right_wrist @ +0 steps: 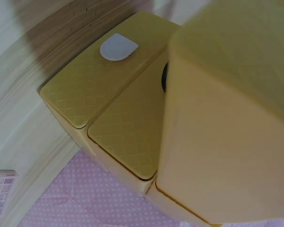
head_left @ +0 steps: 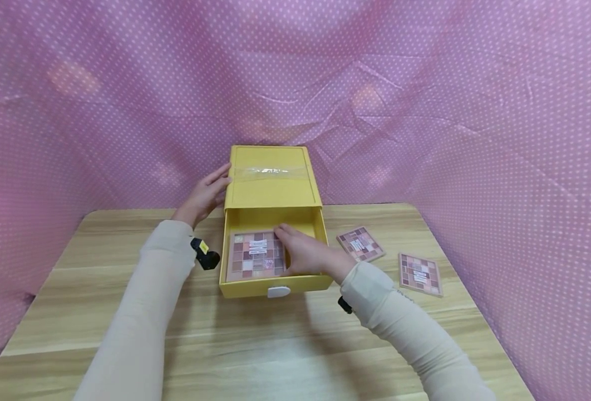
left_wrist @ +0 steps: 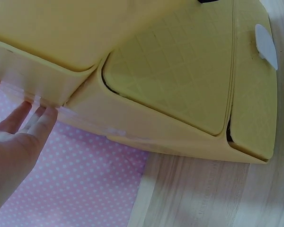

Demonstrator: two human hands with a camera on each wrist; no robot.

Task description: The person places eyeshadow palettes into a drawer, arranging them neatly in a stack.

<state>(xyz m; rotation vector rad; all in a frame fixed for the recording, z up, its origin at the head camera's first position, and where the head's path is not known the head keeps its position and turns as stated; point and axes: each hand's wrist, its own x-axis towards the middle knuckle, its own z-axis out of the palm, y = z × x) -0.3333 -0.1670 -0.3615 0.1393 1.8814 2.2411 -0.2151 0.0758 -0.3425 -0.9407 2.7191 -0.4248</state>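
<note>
A yellow drawer unit (head_left: 272,192) stands at the back of the table, its top drawer (head_left: 255,288) pulled out towards me. Inside that drawer, on the left, an eyeshadow palette (head_left: 252,259) with a grid of pink and brown squares lies flat. My right hand (head_left: 305,253) reaches into the drawer and grips the palette at its right edge, fingers by the far corner and thumb by the near one. My left hand (head_left: 206,195) rests straight fingers against the unit's left side, also seen in the left wrist view. The drawer's wall (right_wrist: 227,156) fills much of the right wrist view.
Two more palettes lie on the table right of the unit, one palette (head_left: 360,244) closer to it and another palette (head_left: 420,274) further right. Lower drawers (left_wrist: 175,71) with white knobs (right_wrist: 118,47) are closed. Pink dotted cloth (head_left: 295,83) hangs behind and beside the table.
</note>
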